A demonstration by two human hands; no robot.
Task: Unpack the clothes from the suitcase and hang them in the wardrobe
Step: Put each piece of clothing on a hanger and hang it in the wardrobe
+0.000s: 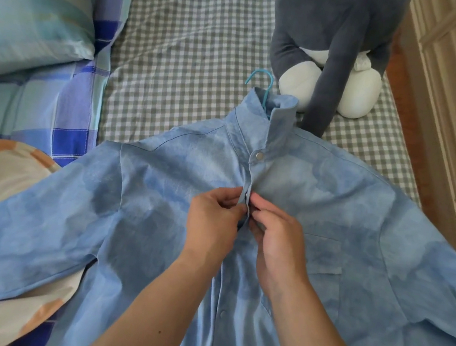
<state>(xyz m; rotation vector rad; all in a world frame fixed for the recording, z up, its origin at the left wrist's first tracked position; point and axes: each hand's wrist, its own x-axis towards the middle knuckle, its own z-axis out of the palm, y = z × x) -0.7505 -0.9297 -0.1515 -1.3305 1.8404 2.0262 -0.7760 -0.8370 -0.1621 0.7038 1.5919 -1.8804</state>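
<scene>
One mottled light-blue cotton shirt (316,211) lies face up on the bed, spread across its near half with the collar pointing toward the far side and both sleeves stretched out to the left and right. Its fabric shows cloudy patches of darker and paler blue, a chest pocket sits on the right-hand front panel, and the collar stands upright. Three metal snap buttons show along the front placket: one closed just below the collar, one half hidden between the fingers, and one lower down near the forearms. One turquoise plastic hanger (262,84) is inside the shirt, only its hook rising out of the collar.

Both hands work at the placket in the middle of the shirt. The left hand (212,222) pinches the left edge of the placket between thumb and fingers, and the right hand (273,235) pinches the right edge, the fingertips of the two touching at the snap.

The bed carries a grey-and-white checked sheet (183,54). One grey and white plush toy (331,51) sits near the far right edge, just beyond the collar. One pale green-blue pillow (35,8) lies at the far left corner on a blue plaid quilt (67,103).
</scene>
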